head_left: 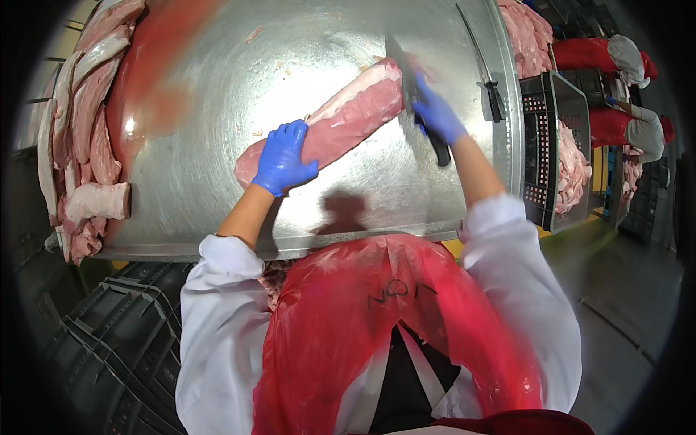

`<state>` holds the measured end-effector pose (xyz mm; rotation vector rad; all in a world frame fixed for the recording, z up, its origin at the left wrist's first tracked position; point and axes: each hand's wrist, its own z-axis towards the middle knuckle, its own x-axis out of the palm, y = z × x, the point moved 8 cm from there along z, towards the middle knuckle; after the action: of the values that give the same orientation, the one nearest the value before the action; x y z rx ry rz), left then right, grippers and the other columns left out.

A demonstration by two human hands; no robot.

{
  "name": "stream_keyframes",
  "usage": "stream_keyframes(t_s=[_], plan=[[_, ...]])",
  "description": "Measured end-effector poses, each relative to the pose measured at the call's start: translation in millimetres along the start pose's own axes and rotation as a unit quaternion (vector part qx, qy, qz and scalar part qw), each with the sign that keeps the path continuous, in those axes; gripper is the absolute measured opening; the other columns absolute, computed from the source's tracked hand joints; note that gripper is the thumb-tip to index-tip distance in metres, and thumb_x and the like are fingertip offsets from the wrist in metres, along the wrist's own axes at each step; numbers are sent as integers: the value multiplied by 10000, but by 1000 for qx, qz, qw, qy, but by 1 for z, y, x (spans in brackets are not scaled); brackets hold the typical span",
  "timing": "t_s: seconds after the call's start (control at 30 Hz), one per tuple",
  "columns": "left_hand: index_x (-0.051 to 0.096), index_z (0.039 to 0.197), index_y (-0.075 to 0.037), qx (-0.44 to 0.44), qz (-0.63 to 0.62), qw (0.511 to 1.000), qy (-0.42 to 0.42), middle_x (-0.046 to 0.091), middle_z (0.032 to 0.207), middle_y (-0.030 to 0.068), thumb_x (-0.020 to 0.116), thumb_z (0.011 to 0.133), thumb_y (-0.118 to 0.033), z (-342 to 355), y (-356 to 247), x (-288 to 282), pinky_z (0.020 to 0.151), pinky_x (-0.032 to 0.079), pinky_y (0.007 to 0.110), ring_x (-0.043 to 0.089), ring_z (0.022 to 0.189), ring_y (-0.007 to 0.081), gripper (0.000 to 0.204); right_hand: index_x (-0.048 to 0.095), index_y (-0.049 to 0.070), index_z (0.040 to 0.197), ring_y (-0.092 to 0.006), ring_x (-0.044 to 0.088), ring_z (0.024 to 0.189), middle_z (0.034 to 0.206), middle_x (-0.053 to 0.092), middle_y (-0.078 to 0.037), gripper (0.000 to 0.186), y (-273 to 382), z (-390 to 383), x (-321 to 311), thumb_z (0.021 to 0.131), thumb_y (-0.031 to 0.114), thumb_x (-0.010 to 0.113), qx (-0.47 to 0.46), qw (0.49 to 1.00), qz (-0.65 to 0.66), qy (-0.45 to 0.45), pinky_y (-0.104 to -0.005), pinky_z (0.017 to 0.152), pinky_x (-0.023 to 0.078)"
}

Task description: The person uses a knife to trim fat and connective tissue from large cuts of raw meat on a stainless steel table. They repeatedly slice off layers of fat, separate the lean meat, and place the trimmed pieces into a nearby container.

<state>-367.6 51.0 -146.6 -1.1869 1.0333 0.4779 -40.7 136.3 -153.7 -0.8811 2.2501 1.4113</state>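
Note:
A long piece of pork loin [355,119], pink with a pale fat strip along its far edge, lies diagonally on the metal table [203,188]. My left hand [285,158], in a blue glove, grips it near its left end, thumb toward me and fingers over the top. At the loin's right end, my blue-gloved right hand [438,116] holds a knife [399,61] by its black handle. The blade points away from me, close beside the cut end; whether it touches the meat I cannot tell. Motion blurs this hand a little.
Pork pieces [90,116] are heaped along the left edge. A sharpening steel [478,54] lies at the right. Beyond that edge stands a dark crate [540,145] with meat. Black crates [123,341] are below left. Co-workers in red aprons [609,127] stand far right.

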Motion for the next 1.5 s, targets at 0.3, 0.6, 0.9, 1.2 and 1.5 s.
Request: stream_keyframes(t_s=[0.3, 0.6, 0.9, 1.2, 1.5], plan=[[506, 1253, -20, 43, -3, 999, -13, 566, 1192, 197, 749, 685, -318, 2, -32, 20, 963, 433, 488, 534, 1101, 396, 686, 226, 180, 1621, -135, 576, 579, 770, 636, -67, 753, 1, -28, 21, 949, 79, 552, 10, 991, 126, 48, -295, 570, 509], [622, 927, -5, -112, -40, 993, -22, 625, 945, 225, 728, 777, -555, 87, -64, 15, 789, 494, 476, 617, 870, 393, 580, 177, 201, 1633, -90, 538, 535, 742, 595, -41, 795, -47, -173, -34, 931, 10, 496, 46, 963, 245, 107, -254, 463, 468], [748, 896, 31, -261, -21, 965, -4, 713, 926, 277, 653, 842, -327, 197, -37, 49, 822, 566, 443, 707, 871, 414, 375, 162, 306, 1629, -102, 545, 530, 664, 569, -43, 779, -41, -48, -14, 975, 66, 510, -4, 952, 305, 16, -294, 496, 501], [745, 880, 45, -258, -125, 958, -12, 700, 864, 286, 618, 846, -333, 193, -4, 70, 762, 544, 451, 703, 832, 413, 400, 139, 262, 1632, -161, 599, 566, 780, 636, -95, 744, -1, -39, 50, 985, 152, 490, -34, 965, 152, 212, -324, 553, 539], [698, 812, 45, -232, -194, 952, -41, 681, 725, 125, 652, 861, -192, 197, -27, 46, 621, 503, 343, 641, 655, 183, 246, 182, 199, 1627, -185, 584, 557, 744, 628, -98, 732, 18, -24, 49, 970, 125, 496, -67, 963, 150, 212, -348, 558, 523]])
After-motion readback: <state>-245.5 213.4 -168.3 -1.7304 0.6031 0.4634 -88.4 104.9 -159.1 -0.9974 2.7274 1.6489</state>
